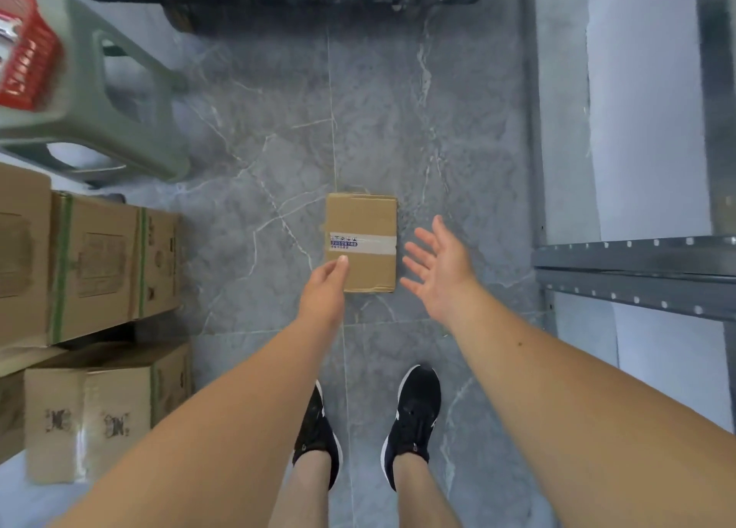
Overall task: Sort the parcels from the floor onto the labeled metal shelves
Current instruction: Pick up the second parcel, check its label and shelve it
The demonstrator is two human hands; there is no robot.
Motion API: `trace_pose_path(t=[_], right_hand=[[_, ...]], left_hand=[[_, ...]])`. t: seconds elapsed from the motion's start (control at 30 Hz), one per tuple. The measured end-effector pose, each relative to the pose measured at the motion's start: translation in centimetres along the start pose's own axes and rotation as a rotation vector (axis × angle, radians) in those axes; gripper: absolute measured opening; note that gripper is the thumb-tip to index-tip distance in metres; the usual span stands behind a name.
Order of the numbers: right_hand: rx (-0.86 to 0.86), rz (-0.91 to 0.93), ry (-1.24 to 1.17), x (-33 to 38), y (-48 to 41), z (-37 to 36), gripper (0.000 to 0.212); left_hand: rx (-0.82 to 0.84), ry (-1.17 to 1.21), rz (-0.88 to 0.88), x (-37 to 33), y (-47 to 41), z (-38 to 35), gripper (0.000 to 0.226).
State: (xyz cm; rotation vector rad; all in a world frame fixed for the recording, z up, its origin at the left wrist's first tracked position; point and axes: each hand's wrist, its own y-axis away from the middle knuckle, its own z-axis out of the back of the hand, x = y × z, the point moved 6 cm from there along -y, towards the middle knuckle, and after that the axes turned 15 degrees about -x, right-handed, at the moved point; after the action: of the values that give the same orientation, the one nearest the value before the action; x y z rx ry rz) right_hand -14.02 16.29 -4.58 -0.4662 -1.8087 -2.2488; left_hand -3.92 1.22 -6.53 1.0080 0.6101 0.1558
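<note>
I reached for the parcel (361, 242): right hand (440, 270) open beside it, left hand (323, 288) perhaps touching; both grips empty, lift next.

The single head-worn wide-angle view looks steeply down at the grey floor (278, 149), forearms entering from the lower frame edge.

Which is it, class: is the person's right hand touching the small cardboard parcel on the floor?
Apart. In the head view, the open right hand sits beside the parcel with a strip of grey floor showing between them.
</note>
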Motion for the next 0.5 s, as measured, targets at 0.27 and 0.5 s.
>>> trace_pose_path(t=[0.27, 0.5], right_hand=[[-0.022, 0.009, 0.069, -3.6, -7.8, -1.5, 0.064], [-0.065, 0.061, 0.133, -6.6, -13.6, -2.3, 0.030]], left_hand=[[-0.002, 0.072, 0.022, 1.7, -7.3, -2.9, 0.048], [-0.076, -0.013, 0.007, 5.0, -12.8, -3.4, 0.066]])
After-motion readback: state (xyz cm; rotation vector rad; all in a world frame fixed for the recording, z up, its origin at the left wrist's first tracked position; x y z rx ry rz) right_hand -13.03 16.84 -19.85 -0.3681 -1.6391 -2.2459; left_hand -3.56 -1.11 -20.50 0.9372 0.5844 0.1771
